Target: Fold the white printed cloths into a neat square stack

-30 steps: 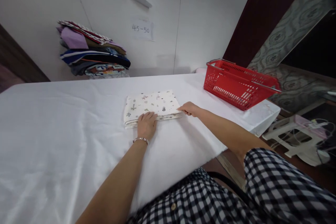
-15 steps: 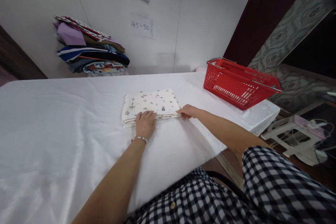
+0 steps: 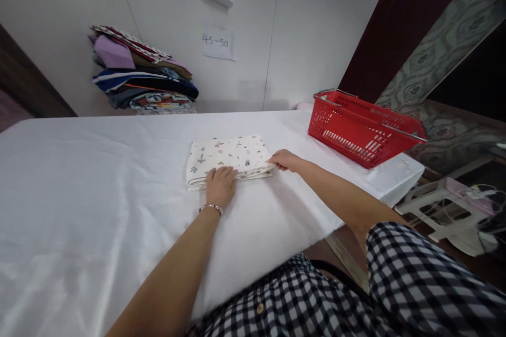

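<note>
The white-covered table [image 3: 79,184] is seen beneath the folded printed fabric [image 3: 227,154], whose long axis is laid left to right across the person's front. Both hands are in contact with it. Its near edge is covered by the left hand [image 3: 220,188], fingers extended and laid flat. Its near right corner is pinched by the right hand [image 3: 286,160], the fabric lying leftward from that grip.

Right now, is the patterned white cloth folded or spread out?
Folded: the patterned white cloth lies as a compact rectangle, with stacked layers showing along its near edge, by the left hand.
</note>
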{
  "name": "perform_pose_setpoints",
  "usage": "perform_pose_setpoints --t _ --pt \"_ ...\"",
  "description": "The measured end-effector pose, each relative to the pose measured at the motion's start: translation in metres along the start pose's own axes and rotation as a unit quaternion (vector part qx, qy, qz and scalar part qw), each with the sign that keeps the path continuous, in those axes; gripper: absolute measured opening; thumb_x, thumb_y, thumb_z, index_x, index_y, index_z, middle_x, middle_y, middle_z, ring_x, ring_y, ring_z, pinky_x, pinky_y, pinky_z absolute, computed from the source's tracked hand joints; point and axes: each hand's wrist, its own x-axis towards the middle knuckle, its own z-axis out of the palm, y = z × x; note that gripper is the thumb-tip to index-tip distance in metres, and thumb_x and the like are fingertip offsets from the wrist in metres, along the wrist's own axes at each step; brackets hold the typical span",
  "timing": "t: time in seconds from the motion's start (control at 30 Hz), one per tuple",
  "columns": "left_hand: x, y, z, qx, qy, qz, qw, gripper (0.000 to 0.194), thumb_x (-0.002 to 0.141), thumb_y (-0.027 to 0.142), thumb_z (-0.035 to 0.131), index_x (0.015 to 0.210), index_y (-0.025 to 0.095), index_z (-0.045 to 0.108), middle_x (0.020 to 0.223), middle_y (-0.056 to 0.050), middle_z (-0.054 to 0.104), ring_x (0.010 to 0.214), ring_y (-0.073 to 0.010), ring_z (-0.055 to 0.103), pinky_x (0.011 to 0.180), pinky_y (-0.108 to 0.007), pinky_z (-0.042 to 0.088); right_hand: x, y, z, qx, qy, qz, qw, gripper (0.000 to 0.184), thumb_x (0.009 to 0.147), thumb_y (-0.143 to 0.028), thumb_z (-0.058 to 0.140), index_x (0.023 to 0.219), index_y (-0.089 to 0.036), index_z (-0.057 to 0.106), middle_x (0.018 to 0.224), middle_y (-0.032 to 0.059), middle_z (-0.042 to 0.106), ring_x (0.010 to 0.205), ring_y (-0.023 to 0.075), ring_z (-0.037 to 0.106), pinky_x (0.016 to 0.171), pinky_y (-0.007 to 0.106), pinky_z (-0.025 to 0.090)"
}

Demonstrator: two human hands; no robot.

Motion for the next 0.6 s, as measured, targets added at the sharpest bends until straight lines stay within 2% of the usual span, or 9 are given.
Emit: perform_pose_setpoints --t 0.07,0.1,0.23,0.43,0.6 --pt "0.0 0.0 0.0 0.001 0.003 0.002 1.0 0.03 0.085 0.023 0.043 0.107 0.025 0.062 0.118 -0.004 0.062 0.112 -0.0218 0.05 0.103 -0.044 0.028 0.0 -0.005 -0.002 0.012 0.017 -0.045 0.999 0.015 0.07 -0.021 0.07 0.075 -0.015 0.057 0.041 -0.0067 0.047 0.037 0.005 0.043 0.035 0.016 0.029" --pt "0.001 0.0 -0.001 0.0 0.003 0.002 1.0 0.029 0.085 0.023 0.043 0.107 0.025 0.062 0.117 -0.004 0.062 0.111 -0.0218 0.051 0.102 -0.043 0.029 0.001 -0.005 -0.002 0.011 0.021 -0.046 0.999 0.016 0.069 -0.021 0.071 0.074 -0.015 0.057 0.041 -0.0069 0.047 0.037 0.0049 0.042 0.036 0.015 0.029" --pt "0.001 0.001 -0.002 -0.004 -0.007 0.001 1.0 0.029 0.085 0.023 0.043 0.106 0.026 0.062 0.116 -0.003 0.062 0.11 -0.0222 0.051 0.097 -0.042 0.032 0.002 0.011 0.005 -0.005 0.0 0.03 1.0 0.02 0.068 -0.023 0.073 0.066 -0.014 0.055 0.039 -0.0056 0.047 0.037 0.0061 0.043 0.036 0.017 0.033" --pt "0.001 0.002 -0.002 -0.015 -0.017 -0.007 1.0 0.03 0.084 0.023 0.043 0.107 0.026 0.062 0.118 -0.004 0.061 0.111 -0.0224 0.051 0.097 -0.041 0.032 0.004 0.028 0.006 0.048 -0.041 0.071 0.995 0.022 0.071 -0.026 0.071 0.064 -0.015 0.052 0.045 -0.0036 0.051 0.04 0.0076 0.049 0.041 0.018 0.043" --pt "0.001 0.002 -0.002 -0.02 -0.018 -0.014 1.0 0.031 0.084 0.023 0.043 0.107 0.028 0.062 0.118 -0.003 0.061 0.112 -0.0223 0.05 0.097 -0.042 0.031 0.01 0.031 -0.001 0.05 -0.115 0.112 0.986 0.024 0.074 -0.032 0.069 0.069 -0.014 0.054 0.053 0.0009 0.059 0.045 0.0108 0.057 0.048 0.022 0.051"
